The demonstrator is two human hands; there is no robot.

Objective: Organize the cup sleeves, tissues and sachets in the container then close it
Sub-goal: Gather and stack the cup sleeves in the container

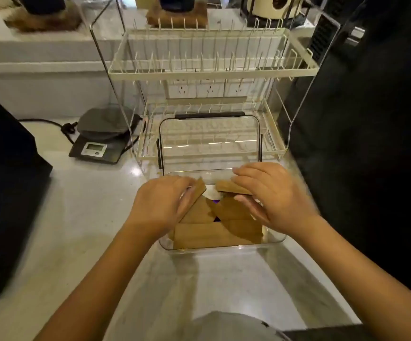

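**Two hands in the clear box**

A clear box (224,247) sits on the pale worktop (88,217), right in front of the person. Its lid (209,141) is up and leans back toward a white wire rack (211,67) behind it.

Brown cup sleeves (206,233) lie flat inside the box. Some lie straight along the near wall and some lie crooked on top of the others. A tiny bit of purple (216,201) peeks out between them. It is too small to tell what it is.

Both hands are down in the box. The left hand (160,203) is on the left side, with its fingers closed on a sleeve (198,190) that tilts up on its edge. The right hand (270,195) is on the right side. Its fingers and thumb pinch another sleeve (231,187), which lies almost flat above the pile. The two held sleeves are near each other but do not touch.

A small grey scale (96,141) rests on the worktop to the left of the rack. Something big and black (5,193) stands at the far left.
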